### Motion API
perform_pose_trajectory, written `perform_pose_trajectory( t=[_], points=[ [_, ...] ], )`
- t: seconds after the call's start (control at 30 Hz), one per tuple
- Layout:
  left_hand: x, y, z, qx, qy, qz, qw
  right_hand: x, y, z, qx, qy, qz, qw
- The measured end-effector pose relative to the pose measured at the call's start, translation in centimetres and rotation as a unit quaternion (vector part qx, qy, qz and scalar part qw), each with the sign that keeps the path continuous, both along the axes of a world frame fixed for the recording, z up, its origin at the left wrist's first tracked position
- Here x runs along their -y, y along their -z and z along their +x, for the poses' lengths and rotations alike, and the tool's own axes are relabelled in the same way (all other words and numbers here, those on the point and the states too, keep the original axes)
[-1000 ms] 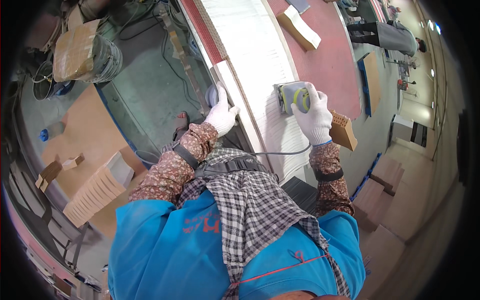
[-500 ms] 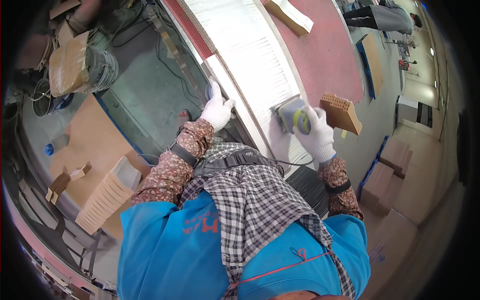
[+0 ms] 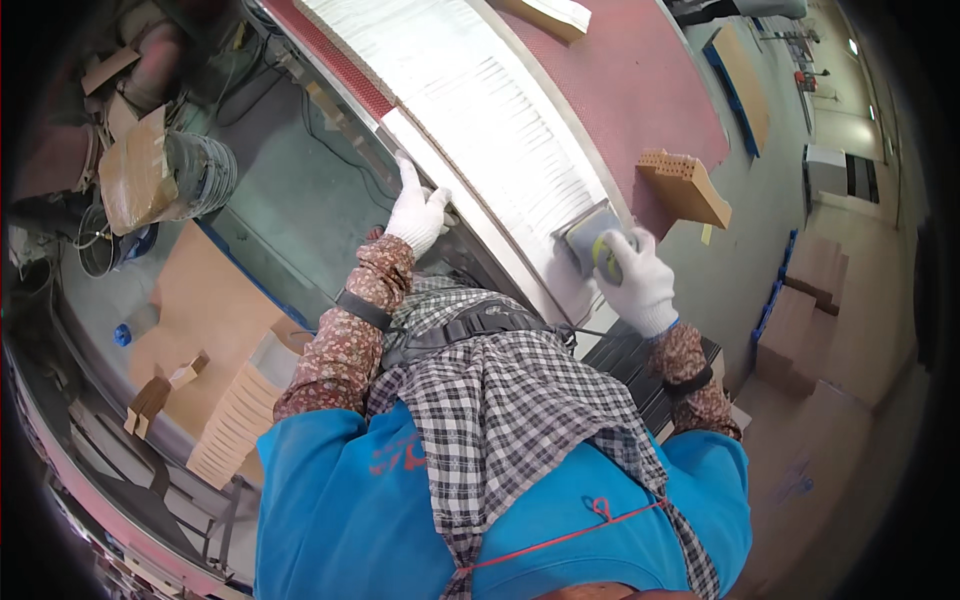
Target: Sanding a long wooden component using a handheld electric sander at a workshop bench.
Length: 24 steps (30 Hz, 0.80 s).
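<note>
My right hand [image 3: 638, 283], in a white knit glove, is closed around a grey palm sander [image 3: 590, 238] with a square pad and a yellow-green band. The pad lies flat on a white row of tightly packed strips [image 3: 470, 95], near its close end. Thin dark lines run across this white surface. My left hand [image 3: 418, 212], also gloved, rests at the left edge of the table, against a white rail [image 3: 440, 160]. Its index finger and thumb are stretched apart, and the other fingers are partly hidden.
Red textured tabletop [image 3: 640, 100] borders the strips. At the right edge sits a tan block with holes [image 3: 684, 188]; another bundle [image 3: 550, 15] lies farther off. On the left are a stack of pale slats [image 3: 235, 420], a brown board [image 3: 190, 300] and a taped carton [image 3: 135, 165].
The sander and my right hand have shifted slightly toward me and right. My left hand stays by the edge. The whole view has turned a little.
</note>
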State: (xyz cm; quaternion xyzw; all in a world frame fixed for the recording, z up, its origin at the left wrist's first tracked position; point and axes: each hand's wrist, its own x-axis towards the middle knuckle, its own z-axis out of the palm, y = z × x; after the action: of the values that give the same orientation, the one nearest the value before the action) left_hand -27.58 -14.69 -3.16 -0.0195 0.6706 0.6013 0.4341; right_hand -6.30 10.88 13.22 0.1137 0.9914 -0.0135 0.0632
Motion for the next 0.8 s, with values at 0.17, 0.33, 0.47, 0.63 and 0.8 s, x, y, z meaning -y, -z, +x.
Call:
perform_pose_trajectory(
  t=[0.17, 0.33, 0.47, 0.63, 0.8],
  points=[
    [-0.2, -0.3, 0.5, -0.013, -0.011, -0.005, 1.000, -2.8, 0.9, -1.9, -0.096, 0.079, 0.049, 0.991],
    [-0.7, -0.3, 0.8, -0.002, -0.038, -0.007, 0.999, 0.1, 1.0, -3.1, -0.036, 0.030, 0.014, 0.999],
    [-0.8, 0.2, 1.0, -0.004, -0.058, -0.007, 0.998, 0.6, 0.8, -5.3, -0.032, 0.098, 0.043, 0.994],
    [-1.1, -1.1, 0.9, -0.012, -0.032, -0.056, 0.998, 0.7, -0.1, -6.1, 0.028, 0.115, 0.039, 0.992],
    [-2.8, -2.4, 2.4, -0.090, 0.045, -0.138, 0.985, -0.6, 0.9, -6.3, -0.024, 0.079, 0.063, 0.995]
  ],
)
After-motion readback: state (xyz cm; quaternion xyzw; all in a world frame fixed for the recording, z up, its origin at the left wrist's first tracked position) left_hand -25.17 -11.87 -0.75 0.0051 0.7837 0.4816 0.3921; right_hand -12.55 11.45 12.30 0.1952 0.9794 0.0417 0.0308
